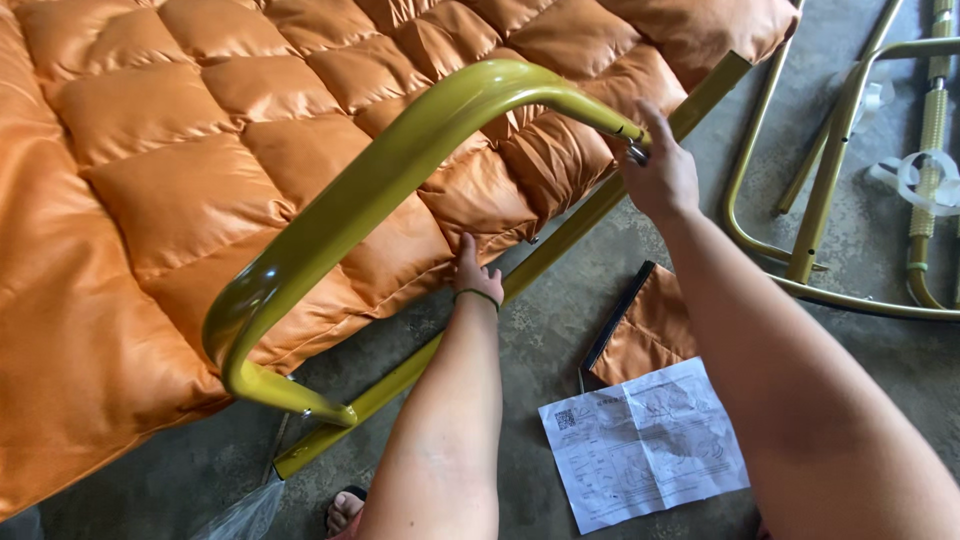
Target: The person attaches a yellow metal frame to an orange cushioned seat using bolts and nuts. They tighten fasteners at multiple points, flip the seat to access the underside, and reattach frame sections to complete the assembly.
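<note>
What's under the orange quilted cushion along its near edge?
A gold metal frame rail runs under the orange quilted cushion; the left hand touches that edge. The rest of the frame is covered.

workshop: bare concrete floor (560,350), loose metal frames (830,170).

cushion (180,190) blocks left (floor (560,350) open)

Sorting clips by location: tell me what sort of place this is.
Probably a garage or workshop floor: bare concrete floor, loose metal frame parts and an instruction sheet lying on it beside a quilted orange cushion.
</note>
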